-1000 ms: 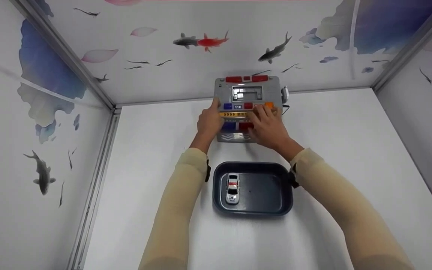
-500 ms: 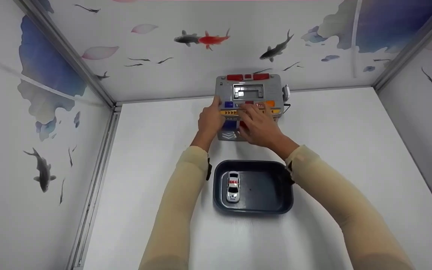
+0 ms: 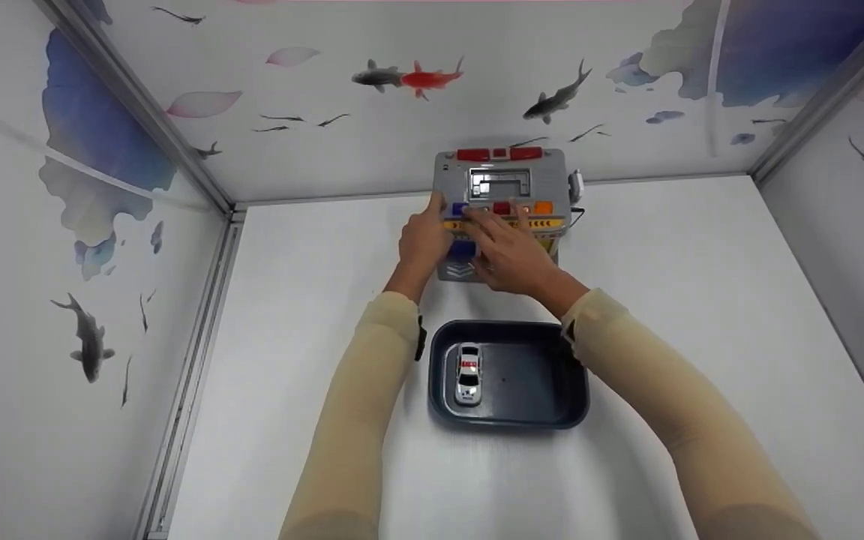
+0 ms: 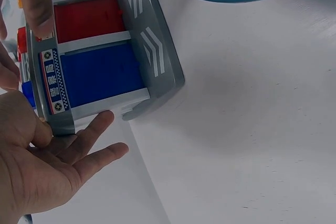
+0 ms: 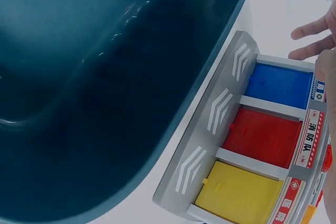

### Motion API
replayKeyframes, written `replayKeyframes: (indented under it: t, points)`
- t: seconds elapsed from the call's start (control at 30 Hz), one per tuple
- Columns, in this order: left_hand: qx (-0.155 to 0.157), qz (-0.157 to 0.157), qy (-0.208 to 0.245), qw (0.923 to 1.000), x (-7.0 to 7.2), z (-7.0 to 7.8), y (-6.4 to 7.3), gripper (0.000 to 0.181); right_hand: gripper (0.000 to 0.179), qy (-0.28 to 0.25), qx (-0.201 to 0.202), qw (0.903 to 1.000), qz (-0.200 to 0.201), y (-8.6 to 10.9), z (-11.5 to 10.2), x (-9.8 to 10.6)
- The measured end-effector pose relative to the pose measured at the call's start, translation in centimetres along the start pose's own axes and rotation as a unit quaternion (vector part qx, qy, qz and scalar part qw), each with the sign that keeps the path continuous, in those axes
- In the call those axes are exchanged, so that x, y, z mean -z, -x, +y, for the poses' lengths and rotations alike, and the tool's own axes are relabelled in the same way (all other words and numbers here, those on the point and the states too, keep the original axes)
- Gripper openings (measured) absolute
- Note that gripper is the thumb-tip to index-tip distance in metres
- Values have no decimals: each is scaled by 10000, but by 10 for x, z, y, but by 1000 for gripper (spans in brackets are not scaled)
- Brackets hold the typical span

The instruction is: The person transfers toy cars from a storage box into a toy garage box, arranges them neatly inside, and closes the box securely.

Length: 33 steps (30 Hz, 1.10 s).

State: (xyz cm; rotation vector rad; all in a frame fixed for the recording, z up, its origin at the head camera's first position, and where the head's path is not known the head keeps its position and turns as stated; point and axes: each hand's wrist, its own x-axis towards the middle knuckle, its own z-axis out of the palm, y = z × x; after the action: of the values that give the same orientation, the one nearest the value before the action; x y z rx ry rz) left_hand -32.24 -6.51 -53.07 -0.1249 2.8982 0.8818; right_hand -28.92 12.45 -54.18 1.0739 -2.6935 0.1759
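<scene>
A grey toy garage [image 3: 451, 176] stands against the back wall, with coloured buttons on top. In the right wrist view its blue door [image 5: 282, 85], red door [image 5: 262, 136] and yellow door [image 5: 239, 195] are closed. My left hand [image 3: 424, 238] holds the garage's left edge; two fingers stretch out beside the blue door in the left wrist view. My right hand [image 3: 513, 259] lies over the front of the top, a fingertip at the blue button [image 3: 459, 208]. The red button [image 3: 502, 208] and orange button [image 3: 544, 207] show behind that hand.
A dark blue basin [image 3: 533, 424] sits in front of the garage, between my forearms. Inside it, at the left, lies a white toy police car [image 3: 469, 375]. White walls with fish prints enclose the white table [image 3: 304, 285] at the back and sides.
My right hand has slid left along the top of the garage, from the orange button's side to the blue button. The left hand keeps its place at the edge.
</scene>
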Motion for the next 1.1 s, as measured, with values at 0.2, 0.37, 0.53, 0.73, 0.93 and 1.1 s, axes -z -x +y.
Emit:
replayKeyframes:
  t: [0.2,0.37,0.53,0.73,0.93,1.1]
  points:
    - [-10,63,-109,9999,-2,0,-1,47,66,-30,42,10000,-77,-2,-1,1]
    - [-123,95,-139,9998,-1,-1,0,46,70,-18,35,9999,-164,-4,-2,2]
    - [-190,74,-108,9997,1,-1,2,46,72,81,73,9998,-174,-6,-1,0]
    - [-122,80,-164,9998,1,1,2,46,75,34,24,9993,-364,-9,0,4]
    - [-32,44,-180,9998,2,2,1,46,74,-13,17,9991,-420,-12,-1,7]
    - [47,0,-163,9999,2,3,1,48,74,-14,-4,9990,-448,-13,-1,9]
